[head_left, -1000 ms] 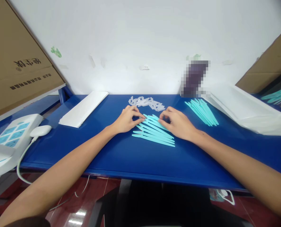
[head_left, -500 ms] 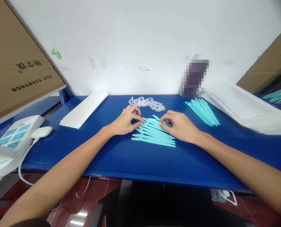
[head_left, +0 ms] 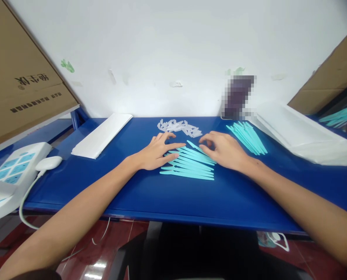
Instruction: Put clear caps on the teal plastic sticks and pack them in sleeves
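Head view: we spread our left hand (head_left: 154, 153), thumb and forefinger apart, over the left ends of the teal sticks (head_left: 192, 169), fanned on the blue table (head_left: 150, 198). Our right hand (head_left: 227, 151) curls by their right side; we cannot tell whether it pinches one. Beyond lie translucent pieces (head_left: 179, 126); to the right, a second teal bundle (head_left: 247, 138); to the left, a flat white packet (head_left: 102, 136).

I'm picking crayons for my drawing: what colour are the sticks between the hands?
The sticks are pale turquoise, shown best in the head view.
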Action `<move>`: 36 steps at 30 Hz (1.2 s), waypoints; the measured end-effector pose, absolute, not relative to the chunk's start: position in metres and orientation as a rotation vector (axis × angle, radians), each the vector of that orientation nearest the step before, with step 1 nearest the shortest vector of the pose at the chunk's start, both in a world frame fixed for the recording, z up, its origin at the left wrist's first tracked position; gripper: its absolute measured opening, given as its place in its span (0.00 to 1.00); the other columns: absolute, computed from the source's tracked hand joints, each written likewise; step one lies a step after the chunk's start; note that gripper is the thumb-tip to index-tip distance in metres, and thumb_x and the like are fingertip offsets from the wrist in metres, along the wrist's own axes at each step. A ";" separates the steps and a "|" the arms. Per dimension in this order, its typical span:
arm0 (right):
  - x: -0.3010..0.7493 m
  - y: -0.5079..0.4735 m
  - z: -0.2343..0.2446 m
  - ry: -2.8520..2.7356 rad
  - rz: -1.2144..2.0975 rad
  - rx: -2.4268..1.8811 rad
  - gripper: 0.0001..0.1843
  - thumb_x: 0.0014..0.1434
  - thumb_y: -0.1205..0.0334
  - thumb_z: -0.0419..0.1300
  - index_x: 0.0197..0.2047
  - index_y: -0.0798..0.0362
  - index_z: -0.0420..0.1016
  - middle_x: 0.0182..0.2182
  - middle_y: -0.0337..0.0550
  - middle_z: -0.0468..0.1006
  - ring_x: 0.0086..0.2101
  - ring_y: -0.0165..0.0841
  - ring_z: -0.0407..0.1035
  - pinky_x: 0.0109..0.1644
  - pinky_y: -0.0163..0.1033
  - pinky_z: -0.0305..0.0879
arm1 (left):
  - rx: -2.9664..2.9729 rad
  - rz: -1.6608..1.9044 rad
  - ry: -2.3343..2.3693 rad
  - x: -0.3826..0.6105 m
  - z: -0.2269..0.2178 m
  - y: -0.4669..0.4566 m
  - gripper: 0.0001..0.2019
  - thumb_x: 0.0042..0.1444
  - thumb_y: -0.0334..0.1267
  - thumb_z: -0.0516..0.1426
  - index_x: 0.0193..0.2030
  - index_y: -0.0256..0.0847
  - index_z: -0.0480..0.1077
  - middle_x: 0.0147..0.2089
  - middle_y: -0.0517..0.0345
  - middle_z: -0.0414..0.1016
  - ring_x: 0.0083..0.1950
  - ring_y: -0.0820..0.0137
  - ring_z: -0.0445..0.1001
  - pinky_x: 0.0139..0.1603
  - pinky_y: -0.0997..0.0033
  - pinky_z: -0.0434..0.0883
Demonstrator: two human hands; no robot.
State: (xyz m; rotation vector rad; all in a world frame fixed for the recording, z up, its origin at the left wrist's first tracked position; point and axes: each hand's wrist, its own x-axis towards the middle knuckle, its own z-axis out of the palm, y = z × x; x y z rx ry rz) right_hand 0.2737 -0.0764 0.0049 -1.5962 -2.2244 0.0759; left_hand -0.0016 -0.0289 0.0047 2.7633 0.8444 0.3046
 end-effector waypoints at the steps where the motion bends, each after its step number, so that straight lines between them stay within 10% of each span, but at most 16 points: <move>1: 0.276 -0.076 0.006 -2.240 0.076 -1.644 0.14 0.65 0.53 0.56 0.44 0.50 0.80 0.35 0.42 0.77 0.32 0.34 0.68 0.34 0.39 0.56 | 2.764 0.266 0.842 -0.002 0.005 -0.029 0.26 0.71 0.58 0.45 0.72 0.61 0.61 0.70 0.46 0.56 0.67 0.46 0.57 0.64 0.34 0.58; 15: 0.331 -0.065 0.034 -2.046 -0.304 -2.538 0.19 0.69 0.54 0.49 0.45 0.57 0.77 0.49 0.60 0.78 0.47 0.51 0.73 0.36 0.45 0.60 | 2.649 0.229 0.873 -0.005 0.007 -0.026 0.23 0.70 0.59 0.45 0.66 0.64 0.68 0.70 0.51 0.57 0.68 0.47 0.57 0.67 0.32 0.54; 29: 0.333 -0.072 0.030 -2.055 -0.217 -2.416 0.13 0.65 0.67 0.50 0.38 0.60 0.76 0.37 0.68 0.79 0.38 0.50 0.76 0.32 0.45 0.55 | 2.734 0.706 0.885 -0.009 0.007 -0.021 0.22 0.72 0.51 0.46 0.59 0.46 0.74 0.60 0.48 0.67 0.62 0.57 0.65 0.68 0.46 0.60; 36: 0.337 -0.069 0.019 -2.070 -0.151 -2.122 0.14 0.58 0.64 0.56 0.22 0.54 0.72 0.23 0.55 0.74 0.25 0.40 0.69 0.28 0.42 0.51 | 2.759 0.735 0.834 -0.009 0.006 -0.021 0.21 0.72 0.49 0.46 0.56 0.44 0.75 0.57 0.48 0.68 0.59 0.59 0.68 0.63 0.52 0.66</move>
